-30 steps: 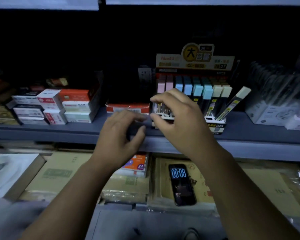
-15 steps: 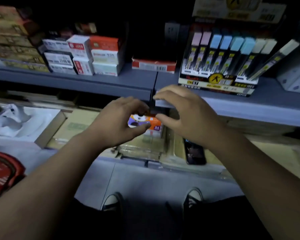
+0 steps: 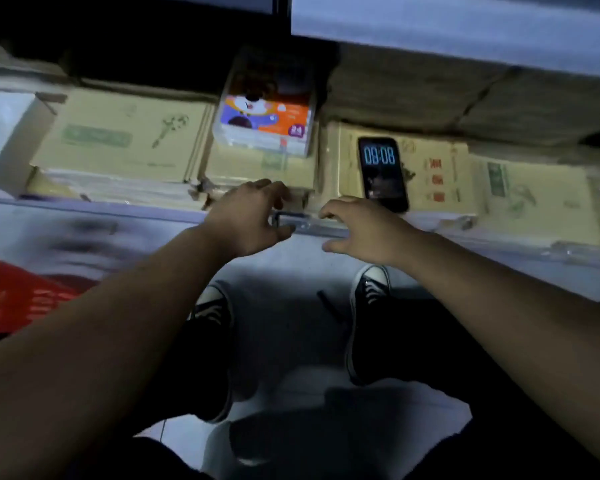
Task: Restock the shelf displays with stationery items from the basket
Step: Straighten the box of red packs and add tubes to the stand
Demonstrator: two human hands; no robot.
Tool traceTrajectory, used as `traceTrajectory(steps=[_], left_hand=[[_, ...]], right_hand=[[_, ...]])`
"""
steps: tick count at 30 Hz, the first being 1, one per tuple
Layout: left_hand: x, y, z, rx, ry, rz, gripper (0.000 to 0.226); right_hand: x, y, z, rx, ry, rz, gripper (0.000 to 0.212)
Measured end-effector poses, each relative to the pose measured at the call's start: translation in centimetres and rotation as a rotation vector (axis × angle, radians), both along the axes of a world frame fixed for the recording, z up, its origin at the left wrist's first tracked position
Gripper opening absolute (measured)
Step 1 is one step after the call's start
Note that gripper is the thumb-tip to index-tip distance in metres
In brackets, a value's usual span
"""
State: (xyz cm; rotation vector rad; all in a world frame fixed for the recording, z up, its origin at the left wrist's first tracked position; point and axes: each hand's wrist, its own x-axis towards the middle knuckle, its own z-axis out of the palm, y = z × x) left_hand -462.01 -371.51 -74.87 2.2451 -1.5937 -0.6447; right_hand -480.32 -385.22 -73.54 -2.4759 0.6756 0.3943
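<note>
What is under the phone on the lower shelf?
The phone lies face up on a tan printed pack; the print beneath it is covered. Deeper layers cannot be seen.

Two hands (image 3: pixel 253 216) (image 3: pixel 361 230), two shoes (image 3: pixel 212 308) (image 3: pixel 369 284), one phone (image 3: pixel 381 174), one red basket (image 3: pixel 14 289).

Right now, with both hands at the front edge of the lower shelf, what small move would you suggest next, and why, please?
Probably swing the left hand down to the red basket for the next item. The right hand is open and empty. The left curls beside a small clear piece on the shelf edge, gripping or not I cannot tell. The basket lies on its side.
</note>
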Motion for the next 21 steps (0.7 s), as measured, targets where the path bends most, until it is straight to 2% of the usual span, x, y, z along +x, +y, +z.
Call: traceTrajectory(steps=[5,8,11,15,18,21], left_hand=[[-3.9,-0.3,-9.4,0.255,0.528,0.436,0.029],[-6.6,0.3,-15.2,0.381,0.675,0.544,0.027],[-9.4,0.9,-19.1,0.468,0.895,0.614,0.026],[-12.4,0.3,-21.2,0.575,1.220,0.918,0.040],[-13.7,-0.2,-22.6,0.611,1.368,1.046,0.054],[-14.4,-0.6,-23.6,0.590,1.534,1.136,0.078]], right_hand=[[-3.9,0.1,-10.0,0.159,0.176,-0.233,0.035],[-6.0,0.2,-16.2,0.217,0.237,-0.306,0.028],[-6.4,1.4,-19.1,0.279,0.306,-0.333,0.014],[-6.4,2.9,-22.5,0.387,0.385,-0.361,0.016],[-6.5,3.5,-24.7,0.438,0.408,-0.410,0.017],[-6.1,3.7,-25.9,0.476,0.476,-0.431,0.020]])
